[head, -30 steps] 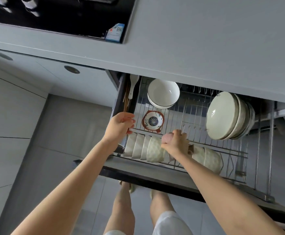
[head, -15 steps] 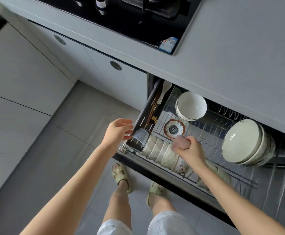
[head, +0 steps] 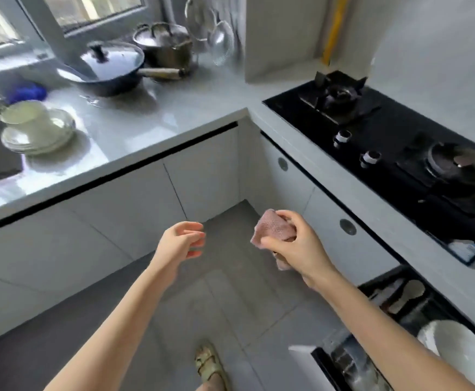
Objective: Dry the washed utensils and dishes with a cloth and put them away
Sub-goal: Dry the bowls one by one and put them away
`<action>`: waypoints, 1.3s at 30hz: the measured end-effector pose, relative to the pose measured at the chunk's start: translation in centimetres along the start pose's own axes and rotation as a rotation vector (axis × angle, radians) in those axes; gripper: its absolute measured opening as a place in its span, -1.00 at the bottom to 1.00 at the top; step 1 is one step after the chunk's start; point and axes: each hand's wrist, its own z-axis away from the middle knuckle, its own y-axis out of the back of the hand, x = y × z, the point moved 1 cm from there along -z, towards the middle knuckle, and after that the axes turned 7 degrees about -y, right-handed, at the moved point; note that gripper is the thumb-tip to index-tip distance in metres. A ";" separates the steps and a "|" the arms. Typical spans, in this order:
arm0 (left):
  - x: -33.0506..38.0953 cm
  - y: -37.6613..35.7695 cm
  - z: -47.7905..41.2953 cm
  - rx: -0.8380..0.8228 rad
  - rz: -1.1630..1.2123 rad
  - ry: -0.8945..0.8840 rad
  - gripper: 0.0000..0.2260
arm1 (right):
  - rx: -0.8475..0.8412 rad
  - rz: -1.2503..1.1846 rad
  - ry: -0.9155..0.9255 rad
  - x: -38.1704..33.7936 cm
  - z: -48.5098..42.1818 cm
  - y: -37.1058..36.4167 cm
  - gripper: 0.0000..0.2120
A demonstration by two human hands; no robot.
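- My right grip (head: 295,244) curls round the cloth (head: 273,228), hiding its middle; only a corner and a tail below my palm show
- The drawer (head: 324,365) is cut off by the lower right corner, and my forearm covers part of it
- The stack of dishes (head: 37,131) on the tabletop (head: 134,128) is smeared; I cannot tell what stands in the top cup
- The blue thing (head: 27,91) behind it is too blurred to name
- My sandal (head: 209,365) is cut by the bottom edge
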 end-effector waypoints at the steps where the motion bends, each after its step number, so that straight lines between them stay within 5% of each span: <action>1: 0.6 2.9 -1.1 0.046 0.006 -0.005 -0.82 | -0.038 -0.003 0.017 -2.0 -1.0 -2.3 -0.54; 8: 3.7 22.1 -6.9 0.353 0.087 -0.064 -0.88 | -0.264 0.045 0.180 -13.8 -7.1 -19.7 -0.53; 24: 8.8 44.1 -32.2 0.691 0.509 0.093 -0.91 | -0.588 0.170 0.256 -29.4 -26.8 -45.6 -0.57; 28: 9.6 47.6 -39.0 0.669 0.448 0.223 -0.74 | -0.623 0.174 0.214 -32.9 -33.0 -50.1 -0.58; 33: 10.4 50.4 -44.8 0.602 0.437 0.323 -0.76 | -0.610 0.205 0.159 -35.7 -38.8 -54.3 -0.51; 39: 10.1 52.8 -47.1 0.478 0.383 0.351 -0.46 | -0.613 0.208 0.130 -37.0 -42.3 -57.4 -0.55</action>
